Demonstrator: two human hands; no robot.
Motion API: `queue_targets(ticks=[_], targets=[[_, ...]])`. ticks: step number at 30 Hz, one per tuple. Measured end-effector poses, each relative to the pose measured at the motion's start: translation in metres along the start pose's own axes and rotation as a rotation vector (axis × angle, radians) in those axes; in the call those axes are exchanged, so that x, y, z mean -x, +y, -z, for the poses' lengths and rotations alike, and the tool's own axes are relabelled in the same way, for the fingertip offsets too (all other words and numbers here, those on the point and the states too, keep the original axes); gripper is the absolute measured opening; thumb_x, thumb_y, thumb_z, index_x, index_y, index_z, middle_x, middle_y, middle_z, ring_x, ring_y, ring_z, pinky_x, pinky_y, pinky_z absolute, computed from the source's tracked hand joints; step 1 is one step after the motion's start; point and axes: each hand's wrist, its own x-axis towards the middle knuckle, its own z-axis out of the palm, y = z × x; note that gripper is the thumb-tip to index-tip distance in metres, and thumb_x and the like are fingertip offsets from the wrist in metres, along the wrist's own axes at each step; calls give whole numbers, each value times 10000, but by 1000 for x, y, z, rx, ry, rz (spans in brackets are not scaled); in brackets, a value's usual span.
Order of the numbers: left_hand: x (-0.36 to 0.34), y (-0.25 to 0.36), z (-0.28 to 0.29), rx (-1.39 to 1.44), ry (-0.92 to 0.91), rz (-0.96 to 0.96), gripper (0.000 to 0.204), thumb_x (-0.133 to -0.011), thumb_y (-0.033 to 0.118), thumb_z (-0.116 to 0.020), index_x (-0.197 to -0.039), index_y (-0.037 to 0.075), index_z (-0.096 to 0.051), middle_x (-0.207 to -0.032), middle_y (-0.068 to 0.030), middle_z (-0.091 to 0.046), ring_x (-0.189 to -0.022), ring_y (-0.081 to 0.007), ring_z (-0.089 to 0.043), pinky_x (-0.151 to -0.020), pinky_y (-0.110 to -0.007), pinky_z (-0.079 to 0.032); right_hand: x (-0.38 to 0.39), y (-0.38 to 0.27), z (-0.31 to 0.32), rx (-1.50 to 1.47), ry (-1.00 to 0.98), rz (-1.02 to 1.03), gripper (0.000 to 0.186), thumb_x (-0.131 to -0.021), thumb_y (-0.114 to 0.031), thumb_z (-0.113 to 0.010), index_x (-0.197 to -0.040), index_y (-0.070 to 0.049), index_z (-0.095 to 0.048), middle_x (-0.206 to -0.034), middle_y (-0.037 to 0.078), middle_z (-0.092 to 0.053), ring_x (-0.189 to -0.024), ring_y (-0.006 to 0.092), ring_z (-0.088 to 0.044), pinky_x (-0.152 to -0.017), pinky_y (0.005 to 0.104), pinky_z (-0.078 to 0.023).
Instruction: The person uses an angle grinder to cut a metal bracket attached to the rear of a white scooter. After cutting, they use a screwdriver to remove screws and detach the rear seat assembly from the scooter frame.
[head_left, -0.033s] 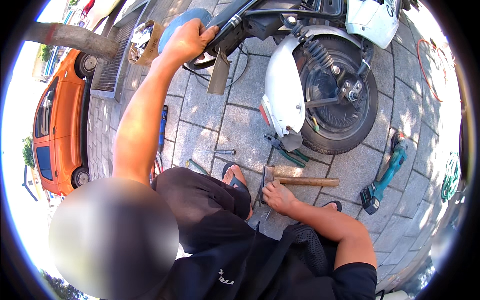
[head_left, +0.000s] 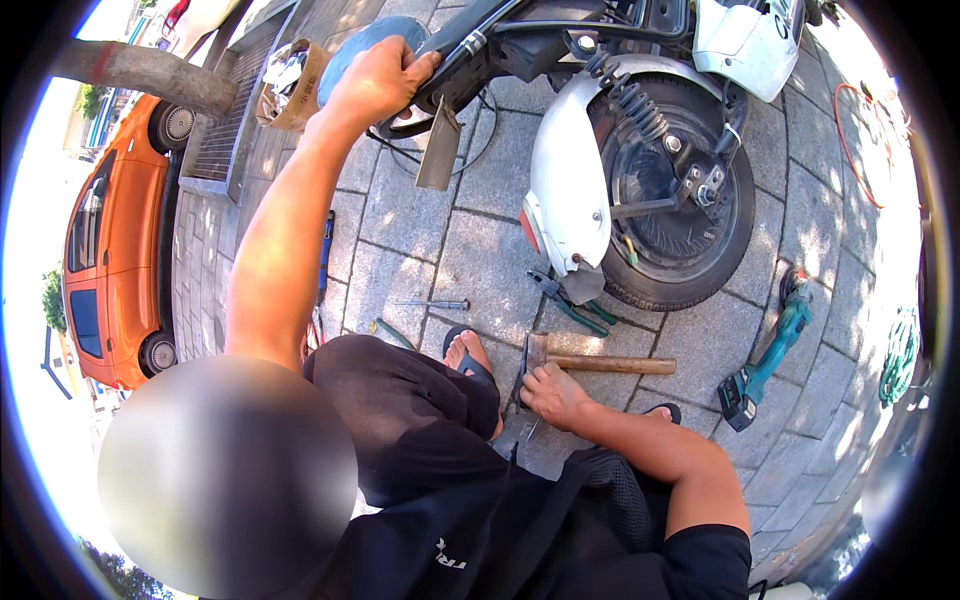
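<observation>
With my left hand (head_left: 385, 80) I grip the black frame (head_left: 445, 65) of a white scooter, near a grey hanging plate (head_left: 439, 150) and a dark cable loop. My right hand (head_left: 555, 398) is closed on a dark metal piece against the head of a wooden-handled hammer (head_left: 615, 363) lying on the paving; what exactly it grips is unclear. The scooter's white rear fender (head_left: 560, 170) and rear wheel (head_left: 700, 240) are above that hand, with green-handled pliers (head_left: 580, 315) beside them. A screwdriver (head_left: 450, 304) lies near my sandalled foot.
A teal cordless power tool (head_left: 765, 365), orange hose (head_left: 850, 155) and green cord (head_left: 898, 355) lie rightward. Leftward are a blue tool (head_left: 326, 255), cardboard box (head_left: 290, 90), metal grate (head_left: 215, 150), tree trunk (head_left: 140, 75) and parked orange car (head_left: 125, 245).
</observation>
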Motion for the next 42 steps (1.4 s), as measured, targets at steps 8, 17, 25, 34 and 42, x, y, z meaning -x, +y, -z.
queue_targets(ticks=[8, 17, 25, 34, 42], targets=[[3, 5, 12, -27, -14, -34, 570, -1054, 543, -673, -920, -10, -690, -722, -172, -739, -663, -280, -781, -701, -423, -591, 11, 0, 19, 117, -163, 37, 255, -994, -267, -595, -1084, -198, -824, -1214, 18, -596, -1179, 252, -566, -968, 462, -437], [-18, 1, -11, -26, -106, 0, 637, -1084, 553, -645, -890, -51, -698, -711, -121, -696, -608, -200, -755, -613, -343, -543, 57, 20, -2, -362, -236, -128, 232, -977, -242, -625, -1115, -92, -736, -1098, 143, -762, -1039, 361, -744, -946, 522, -547], [-4, 11, 8, 0, -101, 91, 624, -1071, 543, -672, -895, -55, -708, -693, -89, -686, -592, -188, -743, -609, -332, -543, 111, 105, 198, -847, 6, -313, 401, -1022, -359, -650, -1234, -28, -729, -1078, 243, -770, -1051, 448, -732, -944, 533, -577], [-15, -6, 5, -28, -59, 27, 610, -1076, 522, -680, -908, -64, -695, -696, -88, -676, -575, -172, -724, -548, -335, -546, 82, 178, 338, -243, 1009, -412, 321, -972, -249, -709, -1193, -24, -771, -1011, 215, -767, -918, 399, -751, -866, 473, -590], [-4, -3, 12, 69, -116, 14, 583, -1072, 509, -661, -895, -43, -732, -687, -155, -712, -587, -243, -753, -629, -395, -581, -19, 255, 440, 18, 862, -432, 339, -899, -188, -766, -1187, -13, -795, -996, 180, -761, -931, 321, -747, -897, 406, -591]])
